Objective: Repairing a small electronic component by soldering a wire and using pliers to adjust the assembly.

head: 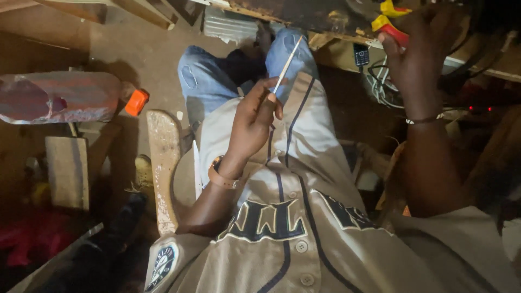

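While the left hand pinches a thin white stick, the right hand should steady its grip on what seems a red-and-yellow tool

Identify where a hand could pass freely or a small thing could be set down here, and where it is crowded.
Free: the bare floor between the plastic bottle and the knees. Crowded: the bench edge by the right hand, with wires and a phone. The left hand holds a thin stick.
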